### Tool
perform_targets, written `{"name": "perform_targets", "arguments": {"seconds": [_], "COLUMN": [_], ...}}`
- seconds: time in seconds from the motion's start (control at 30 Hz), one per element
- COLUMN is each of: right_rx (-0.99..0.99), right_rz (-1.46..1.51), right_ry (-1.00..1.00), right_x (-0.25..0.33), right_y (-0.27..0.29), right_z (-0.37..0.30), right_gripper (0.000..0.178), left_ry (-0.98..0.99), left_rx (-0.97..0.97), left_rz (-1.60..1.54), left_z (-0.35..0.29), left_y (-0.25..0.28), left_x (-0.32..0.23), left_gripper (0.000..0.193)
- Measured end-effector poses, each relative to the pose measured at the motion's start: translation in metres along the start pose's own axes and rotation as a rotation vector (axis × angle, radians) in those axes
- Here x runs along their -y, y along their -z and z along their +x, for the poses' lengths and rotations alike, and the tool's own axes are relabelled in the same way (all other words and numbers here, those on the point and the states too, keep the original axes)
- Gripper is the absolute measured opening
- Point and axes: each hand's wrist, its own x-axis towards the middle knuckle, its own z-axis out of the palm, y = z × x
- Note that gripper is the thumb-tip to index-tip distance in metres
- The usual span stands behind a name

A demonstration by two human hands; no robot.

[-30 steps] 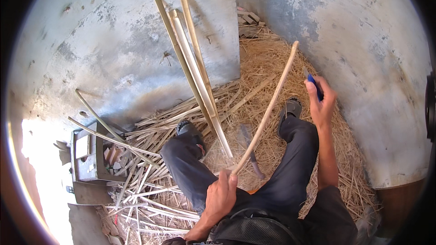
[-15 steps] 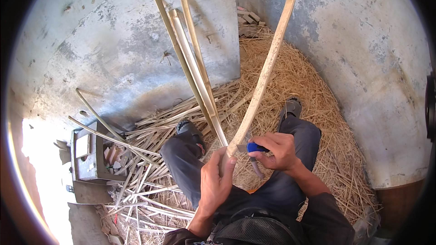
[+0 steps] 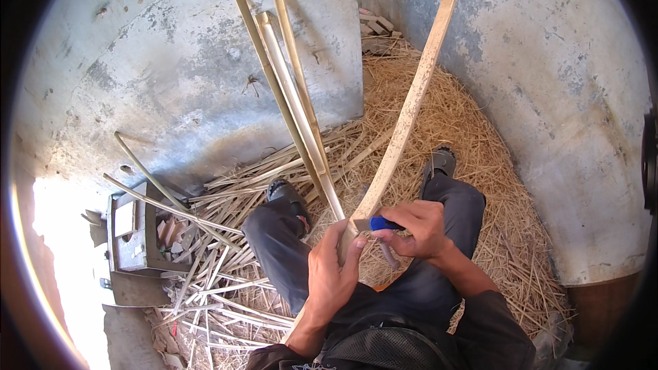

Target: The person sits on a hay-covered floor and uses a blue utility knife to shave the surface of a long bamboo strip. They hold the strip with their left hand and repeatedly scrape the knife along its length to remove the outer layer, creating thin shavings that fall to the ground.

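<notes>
L hand (image 3: 330, 268) w/ 1 strip (image 3: 412, 104), R hand (image 3: 421, 228) 1 knife (image 3: 378, 223)

whole frame: no readable text
clothing print (image 3: 301, 367), bottom edge left of centre: pale, cut off, illegible
box (image 3: 137, 255), left of frame: pale rectangle (image 3: 125, 220) on front, no legible writing
knife handle (image 3: 380, 223), below centre: blue, partly covered, any marking unreadable
wood strip (image 3: 411, 106), centre to upper right: dark speckles, no lettering
walls (image 3: 171, 62), upper left and upper right: stains, no legible signs
</notes>
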Motion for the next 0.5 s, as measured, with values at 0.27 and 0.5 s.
{"name": "perform_targets", "arguments": {"seconds": [0.27,0.5], "right_rx": [-0.065,-0.033], "right_rz": [-0.035,-0.105], "right_ry": [-0.013,0.028], "right_x": [-0.017,-0.021], "right_y": [0.007,0.01], "right_z": [0.008,0.011], "right_gripper": [0.034,0.034], "left_ry": [0.116,0.111], "left_rx": [0.044,0.04], "left_rz": [-0.015,-0.006], "left_z": [-0.004,-0.005], "left_y": [0.003,0.005], "left_x": [-0.008,-0.009], "left_gripper": [0.027,0.026]}}
